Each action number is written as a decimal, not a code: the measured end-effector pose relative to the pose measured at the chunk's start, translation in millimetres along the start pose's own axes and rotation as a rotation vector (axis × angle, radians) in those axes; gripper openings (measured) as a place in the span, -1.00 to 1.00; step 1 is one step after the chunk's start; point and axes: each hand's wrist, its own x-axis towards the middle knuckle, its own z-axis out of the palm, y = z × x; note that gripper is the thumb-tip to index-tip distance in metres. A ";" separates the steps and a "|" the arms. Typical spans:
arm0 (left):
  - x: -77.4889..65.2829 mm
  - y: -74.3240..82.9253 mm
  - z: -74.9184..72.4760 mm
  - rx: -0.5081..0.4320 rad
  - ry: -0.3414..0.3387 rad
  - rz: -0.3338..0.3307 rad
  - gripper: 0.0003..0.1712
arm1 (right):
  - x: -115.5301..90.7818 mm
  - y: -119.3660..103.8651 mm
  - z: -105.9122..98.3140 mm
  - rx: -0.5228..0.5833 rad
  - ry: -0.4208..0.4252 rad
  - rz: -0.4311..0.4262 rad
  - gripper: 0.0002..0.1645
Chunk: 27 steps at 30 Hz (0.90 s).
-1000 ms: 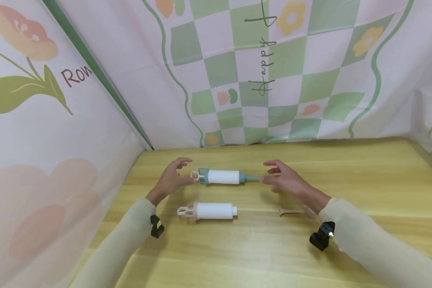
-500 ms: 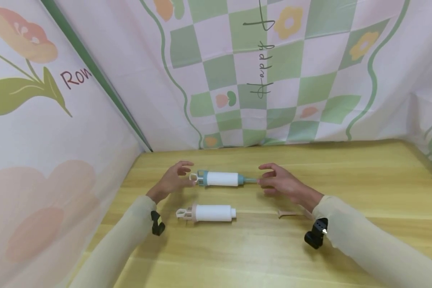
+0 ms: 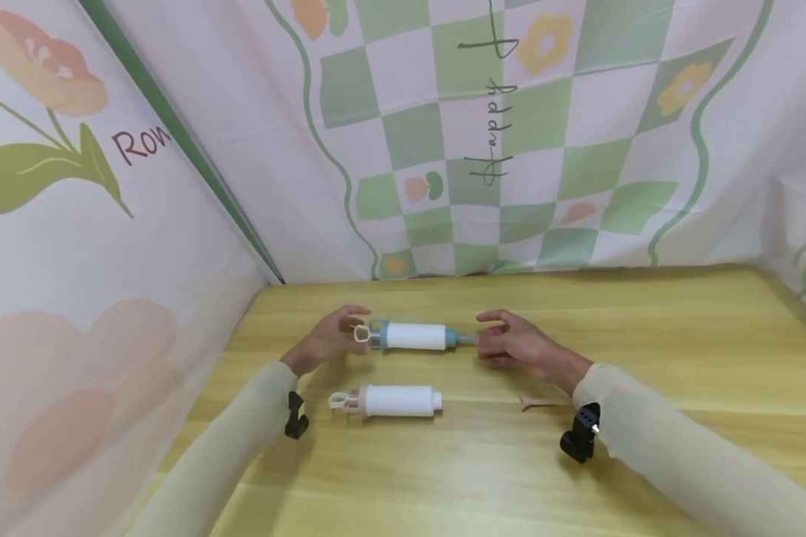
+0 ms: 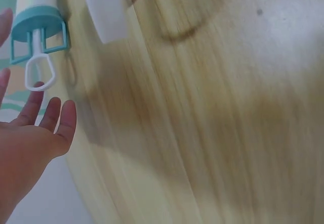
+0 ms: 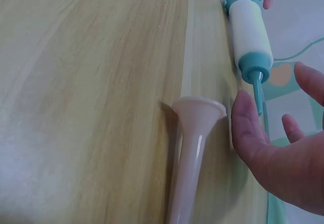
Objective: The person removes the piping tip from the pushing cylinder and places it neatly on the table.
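Syringe (image 3: 416, 336), teal-ended, lies sideways, probably so spread left hand (image 3: 327, 339) can reach its handle (image 4: 28, 71), spread right hand (image 3: 520, 347) its nozzle (image 5: 257, 93).

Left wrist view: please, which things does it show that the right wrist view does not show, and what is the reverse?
Only the left wrist view clearly shows the white loop handle at the rear of the teal-and-white syringe.

Only the right wrist view shows the right hand, the slim teal nozzle and the pink flared piece.

Both show the white barrel, the wooden table and the left hand, though the right wrist view catches just its fingers.
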 end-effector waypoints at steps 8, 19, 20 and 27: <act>4.4 -3.0 5.0 -0.029 -0.056 0.042 -0.13 | 7.9 1.1 9.7 -0.011 0.030 0.012 -0.22; 7.2 -3.5 7.5 -0.058 -0.066 0.047 -0.11 | 19.2 1.6 16.0 0.011 0.027 0.047 -0.23; 7.8 -3.9 7.5 -0.053 -0.062 0.044 -0.11 | 20.2 2.0 16.8 0.012 0.025 0.051 -0.23; 13.2 -2.8 10.6 0.027 -0.048 0.031 -0.11 | 25.7 2.3 21.4 -0.031 0.036 0.047 -0.24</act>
